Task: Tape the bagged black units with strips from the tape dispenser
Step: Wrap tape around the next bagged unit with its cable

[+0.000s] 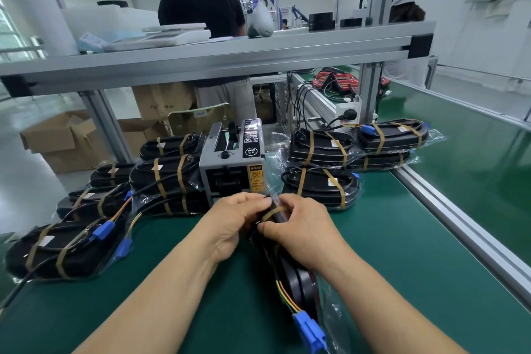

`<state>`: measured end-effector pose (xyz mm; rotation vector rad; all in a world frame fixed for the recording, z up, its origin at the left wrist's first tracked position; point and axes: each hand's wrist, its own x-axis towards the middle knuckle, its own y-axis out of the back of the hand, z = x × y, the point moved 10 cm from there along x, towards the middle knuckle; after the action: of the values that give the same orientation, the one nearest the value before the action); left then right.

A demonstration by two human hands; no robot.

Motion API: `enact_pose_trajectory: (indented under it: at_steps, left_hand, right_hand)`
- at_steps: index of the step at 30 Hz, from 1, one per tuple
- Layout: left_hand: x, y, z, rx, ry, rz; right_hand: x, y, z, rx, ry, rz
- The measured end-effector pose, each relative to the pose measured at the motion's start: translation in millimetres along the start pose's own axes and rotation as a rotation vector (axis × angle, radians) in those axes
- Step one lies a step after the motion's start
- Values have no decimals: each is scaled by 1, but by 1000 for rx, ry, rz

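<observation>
Pressure is what this step wants. I hold the bagged black unit (290, 276) on its edge in the middle of the frame. Its near end runs down toward the lower right, where the wires (284, 296) and blue connector (311, 330) lie by my right forearm. A tan tape strip (273, 213) crosses the far end, between my two hands. My left hand (235, 227) curls round that end from the left, thumb up beside the strip. My right hand (298, 234) curls over it from the right, fingertips (264, 228) pinching at the strip's lower part. Both hands are closed on the unit, not spread.

To do this well, I judge I should draw the strip snug over the loose plastic first, so the bag folds flat beneath it. Then I should rub from the middle of the strip out to each end so no corner lifts. The left hand does best as the anchor, holding the unit steady while the right does the smoothing. The band should sit square across, like those on the taped units (169, 178) stacked at left of centre. I cannot tell whether a second band already sits lower down, under my right palm.

The tape dispenser (231, 161) stands just beyond my hands on the green mat (402, 238), close enough for the next strip without setting the unit down.
</observation>
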<state>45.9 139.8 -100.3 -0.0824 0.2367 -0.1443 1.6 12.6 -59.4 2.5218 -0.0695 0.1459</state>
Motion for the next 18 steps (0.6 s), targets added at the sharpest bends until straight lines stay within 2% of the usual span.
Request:
enact_pose_trajectory:
  at_steps: [4,7,10,14,18]
  left_hand:
    - [-1,7,-3,-69,10,48]
    - [-9,8,7,-69,-101,69]
    - [-28,8,39,-18,-320,73]
    - [-64,-2,87,291,-659,98]
    - [-106,-29,95,476,-914,-2]
  right_hand:
    - [-3,0,-2,16,-2,-4]
    - [-7,4,-6,23,43,15]
    - [-15,9,-16,145,161,54]
    - [-26,16,-22,389,268,110]
    - [-42,17,-15,610,235,87]
